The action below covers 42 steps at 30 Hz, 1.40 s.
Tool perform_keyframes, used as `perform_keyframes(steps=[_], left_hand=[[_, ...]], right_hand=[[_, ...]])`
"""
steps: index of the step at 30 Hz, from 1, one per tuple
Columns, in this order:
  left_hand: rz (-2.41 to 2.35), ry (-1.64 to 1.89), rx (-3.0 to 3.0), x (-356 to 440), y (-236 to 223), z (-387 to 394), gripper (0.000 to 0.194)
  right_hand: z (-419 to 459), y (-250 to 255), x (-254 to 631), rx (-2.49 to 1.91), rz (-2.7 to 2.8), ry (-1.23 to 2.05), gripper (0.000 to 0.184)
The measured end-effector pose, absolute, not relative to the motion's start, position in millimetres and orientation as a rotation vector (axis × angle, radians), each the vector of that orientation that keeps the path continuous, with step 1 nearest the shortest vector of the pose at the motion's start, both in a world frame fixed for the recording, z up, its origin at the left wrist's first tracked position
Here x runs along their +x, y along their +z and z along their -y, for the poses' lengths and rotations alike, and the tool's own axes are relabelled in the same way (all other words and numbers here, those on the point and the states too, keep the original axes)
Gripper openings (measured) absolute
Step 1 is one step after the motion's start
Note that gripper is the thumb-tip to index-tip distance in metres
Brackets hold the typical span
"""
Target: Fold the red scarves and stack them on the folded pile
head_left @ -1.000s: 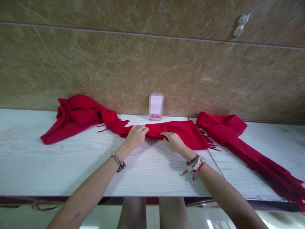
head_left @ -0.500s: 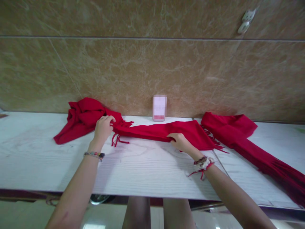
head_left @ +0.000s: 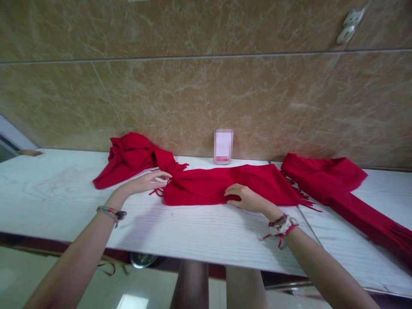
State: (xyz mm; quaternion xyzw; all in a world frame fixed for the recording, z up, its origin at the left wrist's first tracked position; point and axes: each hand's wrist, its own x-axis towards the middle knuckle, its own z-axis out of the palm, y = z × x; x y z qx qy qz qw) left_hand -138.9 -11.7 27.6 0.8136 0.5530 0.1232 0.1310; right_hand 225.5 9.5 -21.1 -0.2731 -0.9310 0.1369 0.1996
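A crumpled red scarf (head_left: pixel 133 152) lies against the rear edge of the white bench (head_left: pixel 183 231). The left hand (head_left: pixel 149 182) is at the fringed left end of the middle scarf (head_left: pixel 199 186); whether its fingertips grip cannot be determined. The middle scarf lies flat, lengthwise along the bench. A phone (head_left: pixel 223 146), screen obscured, stands at the rear edge. The right hand (head_left: pixel 245 198) rests on the middle scarf's front border, curved fingers apart from the thumb. A folded scarf (head_left: pixel 325 178) extends from the rear edge toward the front edge.

One head-worn view, looking forward and down, near the white tabletop (head_left: pixel 193 231), brown wall (head_left: pixel 180 103) filling its upper half
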Motion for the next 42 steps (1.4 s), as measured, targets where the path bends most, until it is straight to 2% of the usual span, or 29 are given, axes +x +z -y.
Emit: perform_keyframes(steps=[3,9,16,19,21,25,29,33,36,39,42], left_hand=[[-1.668,0.478,2.565,-128.1,13.2,1.4,0.035],[-1.570,0.225,2.920,-115.1,-1.2,-11.5,0.013],[-1.635,0.014,2.904,-118.2,14.6,13.0,0.010],[-1.646,-0.104,2.889,-113.3,9.6,28.0,0.011],[-1.751,-0.004,2.857,-106.9,3.7,34.7,0.011],[-2.007,0.225,2.736,-93.0,-5.4,39.1,0.027],[-2.254,0.153,2.571,-99.3,-9.1,39.0,0.055],[-2.510,0.134,2.376,-124.6,-8.7,40.6,0.064],[-2.516,0.264,2.406,-133.1,-5.6,39.4,0.057],[-2.010,0.246,2.764,-125.2,-4.1,35.1,0.039],[-1.658,0.019,2.973,-111.3,-4.6,31.3,0.023]], right_hand=[[-8.5,-23.2,222.2,-0.763,2.601,0.354,0.018],[-10.7,-29.6,220.8,-0.763,2.621,0.214,0.018],[-6.7,-27.3,222.9,-0.798,2.678,0.146,0.042],[-7.8,-28.2,220.7,-0.819,2.680,0.129,0.034],[-9.0,-29.3,218.9,-0.822,2.661,0.150,0.027],[-10.7,-33.7,217.2,-0.855,2.567,0.205,0.023],[-10.9,-39.3,218.1,-0.799,2.592,0.182,0.034],[-10.2,-39.8,217.6,-0.766,2.643,0.133,0.035],[-9.9,-39.0,216.1,-0.766,2.655,0.102,0.034],[-11.0,-40.6,214.9,-0.790,2.640,0.106,0.032],[-13.1,-44.5,214.7,-0.852,2.594,0.135,0.030]])
